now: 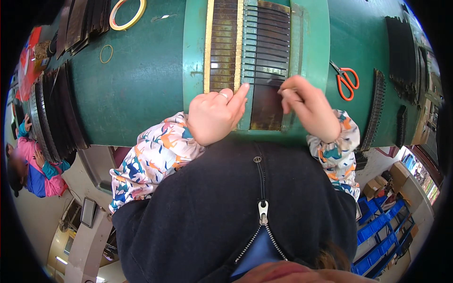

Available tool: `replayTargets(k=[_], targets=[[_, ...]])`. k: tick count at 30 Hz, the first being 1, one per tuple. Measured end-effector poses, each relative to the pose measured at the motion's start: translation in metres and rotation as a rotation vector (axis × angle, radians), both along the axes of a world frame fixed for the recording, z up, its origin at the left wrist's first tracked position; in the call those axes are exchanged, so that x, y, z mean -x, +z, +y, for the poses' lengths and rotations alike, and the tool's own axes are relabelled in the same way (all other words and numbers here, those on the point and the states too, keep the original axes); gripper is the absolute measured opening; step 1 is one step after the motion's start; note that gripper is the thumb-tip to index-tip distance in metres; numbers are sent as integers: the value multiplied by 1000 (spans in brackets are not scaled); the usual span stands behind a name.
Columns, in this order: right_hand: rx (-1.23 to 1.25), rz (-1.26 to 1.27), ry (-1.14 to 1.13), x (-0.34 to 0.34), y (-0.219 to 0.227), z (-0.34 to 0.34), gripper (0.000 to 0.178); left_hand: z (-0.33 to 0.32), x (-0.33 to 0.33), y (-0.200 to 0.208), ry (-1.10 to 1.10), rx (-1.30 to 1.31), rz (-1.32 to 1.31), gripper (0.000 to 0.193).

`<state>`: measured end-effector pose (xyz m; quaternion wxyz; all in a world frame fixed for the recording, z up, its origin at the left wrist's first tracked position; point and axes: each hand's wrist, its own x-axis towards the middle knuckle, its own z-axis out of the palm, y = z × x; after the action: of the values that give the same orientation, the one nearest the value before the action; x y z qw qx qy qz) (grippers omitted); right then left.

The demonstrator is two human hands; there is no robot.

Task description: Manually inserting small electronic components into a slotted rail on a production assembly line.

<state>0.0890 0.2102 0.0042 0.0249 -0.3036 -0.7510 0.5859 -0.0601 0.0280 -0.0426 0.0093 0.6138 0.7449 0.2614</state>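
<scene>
My left hand rests palm down over the lower end of a dark banded strip panel with yellow edges. Its index finger stretches forward, its tip by the left end of a thin dark strip; the other fingers are loosely bent and the thumb is hidden. My right hand hovers at the right side of a dark brown plate, thumb and forefinger brought together near that strip's right end. Whatever they pinch is too small and blurred to tell. Several similar thin strips lie crosswise in a row farther up the plate.
The plates lie on a green board on a green table. Orange-handled scissors lie at right, a tape roll and rubber band at left. Dark strip stacks line both sides. Another person is at far left.
</scene>
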Motion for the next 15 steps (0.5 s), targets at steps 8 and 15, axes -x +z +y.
replayTargets(k=[8, 15], targets=[[41, -274, 312, 28, -11, -3, 19, -9, -3, 2, -14, -36, -58, 24], [-45, -309, 348, 36, -15, -6, 21, -7, -4, -2, -30, -8, -27, 30]])
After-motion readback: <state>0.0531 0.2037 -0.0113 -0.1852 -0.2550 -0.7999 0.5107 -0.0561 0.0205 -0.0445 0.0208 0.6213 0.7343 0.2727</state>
